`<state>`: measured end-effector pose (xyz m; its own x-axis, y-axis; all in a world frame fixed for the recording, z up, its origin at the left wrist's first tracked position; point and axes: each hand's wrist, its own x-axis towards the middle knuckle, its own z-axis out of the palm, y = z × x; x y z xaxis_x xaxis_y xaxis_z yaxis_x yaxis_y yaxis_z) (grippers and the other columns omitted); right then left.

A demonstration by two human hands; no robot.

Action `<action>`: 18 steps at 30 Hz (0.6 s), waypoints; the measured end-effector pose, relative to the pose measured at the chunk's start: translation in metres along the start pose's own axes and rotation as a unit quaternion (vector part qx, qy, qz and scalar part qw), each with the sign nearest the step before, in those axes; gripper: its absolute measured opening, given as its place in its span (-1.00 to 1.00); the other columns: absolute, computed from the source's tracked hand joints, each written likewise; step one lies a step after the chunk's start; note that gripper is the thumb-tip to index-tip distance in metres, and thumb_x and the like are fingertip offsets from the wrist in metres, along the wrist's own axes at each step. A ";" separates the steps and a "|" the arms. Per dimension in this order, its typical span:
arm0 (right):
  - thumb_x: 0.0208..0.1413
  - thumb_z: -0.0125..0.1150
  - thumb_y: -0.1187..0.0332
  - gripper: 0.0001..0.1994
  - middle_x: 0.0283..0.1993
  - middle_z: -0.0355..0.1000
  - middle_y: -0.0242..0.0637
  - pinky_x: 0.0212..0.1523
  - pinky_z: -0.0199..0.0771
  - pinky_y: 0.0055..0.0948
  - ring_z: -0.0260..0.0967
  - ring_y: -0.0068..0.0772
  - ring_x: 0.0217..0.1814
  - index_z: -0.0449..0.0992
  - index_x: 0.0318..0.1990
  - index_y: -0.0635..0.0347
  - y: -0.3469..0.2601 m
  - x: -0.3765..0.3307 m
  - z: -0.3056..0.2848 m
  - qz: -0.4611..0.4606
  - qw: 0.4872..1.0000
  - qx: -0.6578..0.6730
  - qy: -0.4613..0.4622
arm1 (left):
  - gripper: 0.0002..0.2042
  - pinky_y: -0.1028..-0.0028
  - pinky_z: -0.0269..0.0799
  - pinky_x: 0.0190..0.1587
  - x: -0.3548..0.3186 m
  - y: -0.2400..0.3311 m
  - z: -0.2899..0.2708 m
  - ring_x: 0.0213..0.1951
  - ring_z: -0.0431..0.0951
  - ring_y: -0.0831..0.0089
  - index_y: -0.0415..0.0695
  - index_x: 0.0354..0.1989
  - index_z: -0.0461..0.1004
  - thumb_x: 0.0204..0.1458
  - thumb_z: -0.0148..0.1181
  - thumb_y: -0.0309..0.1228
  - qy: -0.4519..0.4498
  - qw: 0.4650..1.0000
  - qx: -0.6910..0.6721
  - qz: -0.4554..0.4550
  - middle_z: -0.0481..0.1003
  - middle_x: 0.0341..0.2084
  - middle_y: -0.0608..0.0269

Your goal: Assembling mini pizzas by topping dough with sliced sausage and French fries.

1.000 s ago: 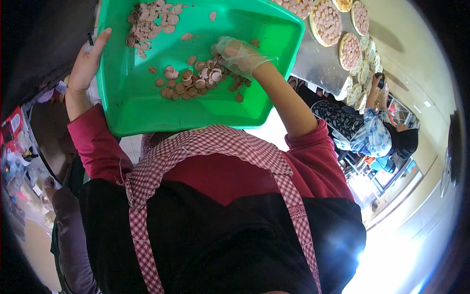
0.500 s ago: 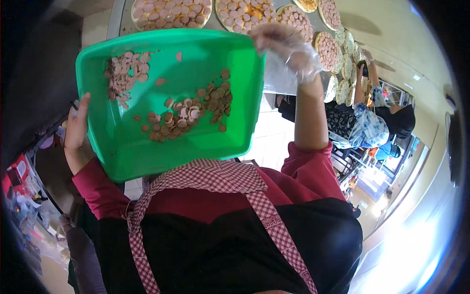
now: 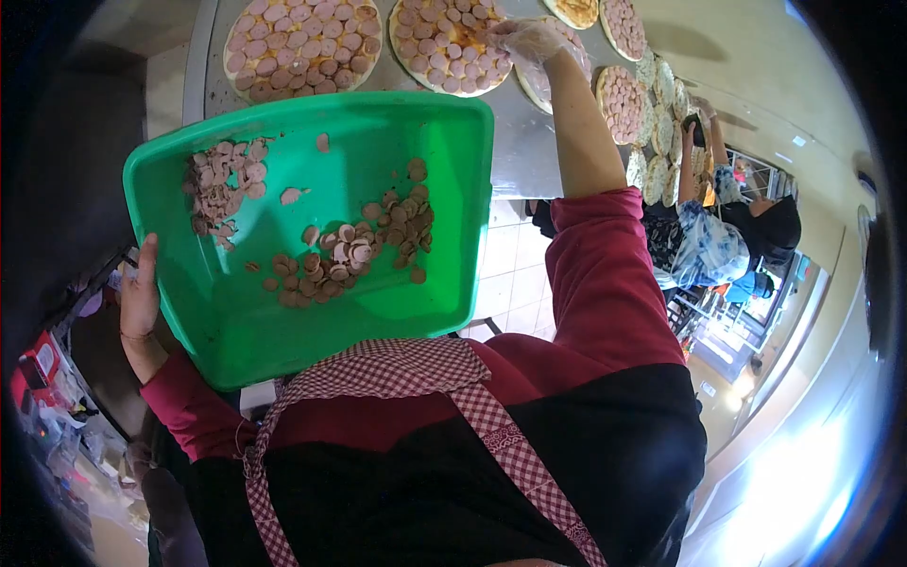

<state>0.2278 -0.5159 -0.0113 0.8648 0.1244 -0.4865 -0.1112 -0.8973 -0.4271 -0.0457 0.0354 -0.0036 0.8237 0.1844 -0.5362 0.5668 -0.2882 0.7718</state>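
Observation:
My left hand [image 3: 141, 300] grips the left rim of a large green plastic tub [image 3: 283, 354], which tilts against my front. Inside it lie sausage slices [image 3: 331, 269] in loose heaps, with broken bits at the upper left. My right hand [image 3: 527, 42], in a clear plastic glove, reaches past the tub to the right edge of a round pizza base [image 3: 452, 47] covered in slices. Its fingers are drawn together over a barer, orange patch. Whatever they hold is too small to make out.
Another slice-covered pizza [image 3: 302, 47] lies at the left on the metal table [image 3: 515, 142]. More topped pizzas [image 3: 621, 104] run along the table to the right. Beyond them a person [image 3: 704, 236] in a patterned blue-and-white top works at the same table.
My right hand has moved forward from the tub's right corner to the pizza. The tub has shifted slightly left and toward me, uncovering more of the pizzas.

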 end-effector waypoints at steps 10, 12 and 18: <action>-0.18 0.33 0.15 -0.66 -0.38 0.49 -0.26 -0.23 0.35 -0.52 0.38 -0.46 -0.34 0.56 -0.29 0.19 0.022 0.031 0.011 -0.029 0.985 -0.132 0.109 | -0.52 0.51 0.16 0.02 -0.001 -0.003 -0.002 -0.09 0.33 0.47 -0.35 -0.06 0.33 0.10 -0.04 -0.11 0.013 1.000 0.006 0.018 0.38 -0.15 0.23; -0.20 0.34 0.15 -0.66 -0.40 0.49 -0.26 -0.25 0.35 -0.52 0.39 -0.46 -0.36 0.56 -0.30 0.19 0.021 0.032 0.018 -0.024 0.981 -0.137 0.139 | -0.52 0.51 0.16 0.03 -0.001 -0.002 -0.003 -0.08 0.33 0.47 -0.35 -0.05 0.32 0.10 -0.04 -0.10 0.009 1.000 0.008 0.014 0.37 -0.14 0.22; -0.18 0.34 0.25 -0.71 -0.47 0.48 -0.28 -0.33 0.37 -0.53 0.38 -0.52 -0.41 0.56 -0.29 0.22 0.026 0.022 0.009 -0.006 0.989 -0.042 0.142 | -0.51 0.51 0.14 0.05 -0.001 0.000 -0.001 -0.04 0.32 0.45 -0.34 -0.02 0.32 0.09 -0.03 -0.10 0.006 1.000 -0.008 0.008 0.37 -0.10 0.21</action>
<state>0.2399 -0.5330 -0.0398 0.9698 0.0221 -0.2430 -0.0691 -0.9302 -0.3604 -0.0464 0.0357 -0.0024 0.8331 0.1908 -0.5191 0.5530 -0.2771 0.7857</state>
